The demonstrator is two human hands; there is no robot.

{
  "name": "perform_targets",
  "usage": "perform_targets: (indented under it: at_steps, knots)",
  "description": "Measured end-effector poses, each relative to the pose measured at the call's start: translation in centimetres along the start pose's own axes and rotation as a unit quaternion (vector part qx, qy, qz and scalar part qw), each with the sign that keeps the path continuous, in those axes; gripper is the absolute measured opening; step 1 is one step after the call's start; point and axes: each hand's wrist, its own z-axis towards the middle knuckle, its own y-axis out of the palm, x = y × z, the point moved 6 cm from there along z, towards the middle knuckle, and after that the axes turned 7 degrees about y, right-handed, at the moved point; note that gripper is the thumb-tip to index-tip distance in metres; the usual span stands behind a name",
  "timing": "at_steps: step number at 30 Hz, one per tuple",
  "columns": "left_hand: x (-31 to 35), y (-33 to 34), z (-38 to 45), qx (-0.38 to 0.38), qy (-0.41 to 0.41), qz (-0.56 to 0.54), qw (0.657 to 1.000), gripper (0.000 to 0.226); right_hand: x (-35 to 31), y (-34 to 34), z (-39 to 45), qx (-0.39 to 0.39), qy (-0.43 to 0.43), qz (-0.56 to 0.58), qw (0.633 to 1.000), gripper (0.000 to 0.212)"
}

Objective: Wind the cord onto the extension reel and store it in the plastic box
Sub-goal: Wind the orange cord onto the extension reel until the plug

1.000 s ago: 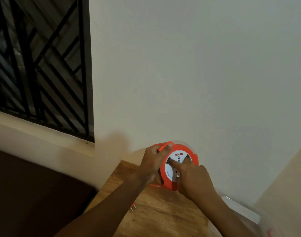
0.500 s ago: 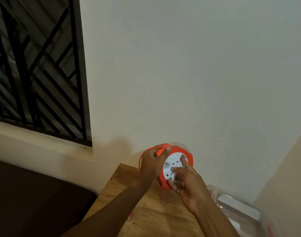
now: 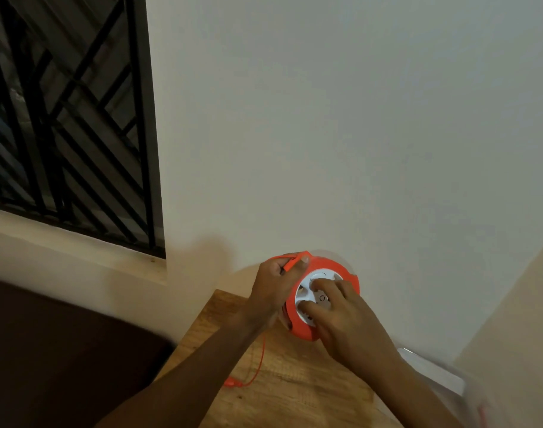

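An orange extension reel [image 3: 350, 273] with a white socket face is held upright above the far end of a wooden table [image 3: 288, 384]. My left hand [image 3: 274, 284] grips the reel's left rim, thumb on its orange handle. My right hand [image 3: 341, 310] has its fingers pressed into the recesses of the white face. A thin orange cord [image 3: 259, 362] hangs from the reel down to the table, ending in an orange plug near the left arm. A clear plastic box [image 3: 440, 375] shows blurred at the lower right.
A pale wall stands right behind the reel. A window with black diagonal bars [image 3: 66, 125] and a ledge fills the upper left. Dark floor lies left of the table. A beige surface rises at the far right edge.
My right hand has shifted round on the white face, its fingers now set in other recesses. More loose cord and the plug show on the table. The view has tilted slightly.
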Motion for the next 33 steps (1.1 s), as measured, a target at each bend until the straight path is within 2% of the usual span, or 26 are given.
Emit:
perform_targets:
  at_steps: [5, 9, 14, 16, 18, 21, 22, 23, 25, 26, 27, 28, 29, 30, 33]
  knots:
    - [-1.0, -0.3, -0.5, -0.004, -0.037, -0.017, 0.999, 0.019, 0.9, 0.1, 0.1, 0.000, 0.004, -0.020, 1.000, 0.070]
    - [-1.6, -0.4, -0.5, -0.001, -0.047, -0.019, 0.999, 0.018, 0.2, 1.1, -0.1, -0.002, -0.019, -0.056, 0.998, 0.069]
    - [-2.3, -0.3, -0.2, -0.001, -0.055, -0.036, 0.998, 0.023, 0.9, 0.0, 0.7, 0.036, -0.060, -0.062, 0.996, 0.066]
    - [-2.3, 0.1, -0.1, 0.010, -0.037, -0.031, 0.999, 0.021, 1.7, -0.5, 1.1, 0.045, 0.020, -0.007, 0.999, 0.058]
    - [-2.3, 0.6, -0.2, 0.035, -0.028, -0.038, 0.998, 0.016, 3.3, -0.3, 1.4, 0.019, 0.201, 0.108, 0.973, 0.061]
    - [-2.1, 1.2, -0.6, 0.083, 0.014, -0.002, 0.996, 0.011, 5.1, 1.7, 0.5, -0.012, 0.407, 0.234, 0.883, 0.065]
    - [-2.1, 1.4, -0.8, 0.094, 0.034, 0.016, 0.995, 0.013, 5.4, 2.4, -0.2, -0.005, 0.462, 0.302, 0.834, 0.062]
    - [-2.0, 1.6, -1.0, 0.099, 0.051, 0.034, 0.993, 0.017, 5.5, 3.5, -0.8, 0.003, 0.516, 0.401, 0.757, 0.057]
    - [-1.8, 2.2, -1.4, 0.080, 0.075, 0.064, 0.992, 0.012, 4.0, 5.6, -2.2, 0.004, 0.583, 0.608, 0.539, 0.055]
    - [-1.6, 2.3, -1.4, 0.065, 0.089, 0.081, 0.991, 0.007, 3.3, 6.2, -2.7, -0.002, 0.590, 0.662, 0.462, 0.054]
    - [-1.5, 2.2, -1.4, 0.058, 0.098, 0.095, 0.989, 0.006, 3.0, 6.4, -2.9, -0.006, 0.591, 0.683, 0.428, 0.051]
    - [-1.6, 2.0, -1.3, 0.058, 0.096, 0.101, 0.989, 0.007, 2.9, 6.4, -3.0, -0.014, 0.593, 0.684, 0.425, 0.049]
    - [-1.9, 1.8, -1.2, 0.062, 0.085, 0.097, 0.990, 0.009, 3.1, 6.4, -3.2, -0.021, 0.596, 0.668, 0.446, 0.048]
    - [-2.3, 1.6, -1.1, 0.068, 0.068, 0.082, 0.992, 0.015, 3.5, 6.2, -3.3, -0.027, 0.597, 0.629, 0.497, 0.047]
    - [-3.2, 1.3, -1.1, 0.090, 0.033, 0.044, 0.994, 0.031, 4.8, 3.9, -3.1, 0.000, 0.527, 0.365, 0.768, 0.044]
